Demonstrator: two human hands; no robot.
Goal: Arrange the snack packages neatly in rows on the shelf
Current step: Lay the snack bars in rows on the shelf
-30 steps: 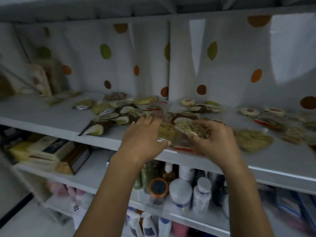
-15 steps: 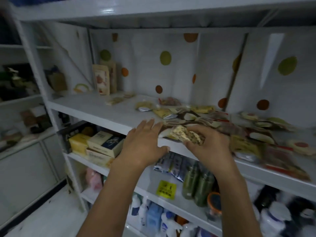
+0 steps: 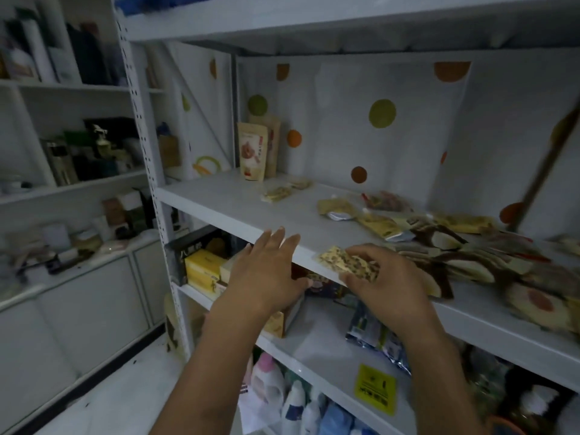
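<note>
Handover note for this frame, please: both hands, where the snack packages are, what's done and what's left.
Left hand: open, empty, at the white shelf's front edge.
Right hand: pinches a flat clear packet of speckled crackers at that edge.
Brown-and-cream flat snack packets: jumbled heap on the shelf's right; tan standing pouches at back left.
Done: no rows visible.
Left: place the held packet, sort the heap into rows.

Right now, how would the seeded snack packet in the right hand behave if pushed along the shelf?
The seeded snack packet looks thin and flat, so it would probably slide rather than roll or tip. Held at one end by the right hand, it juts out without drooping: likely stiff and light.
</note>
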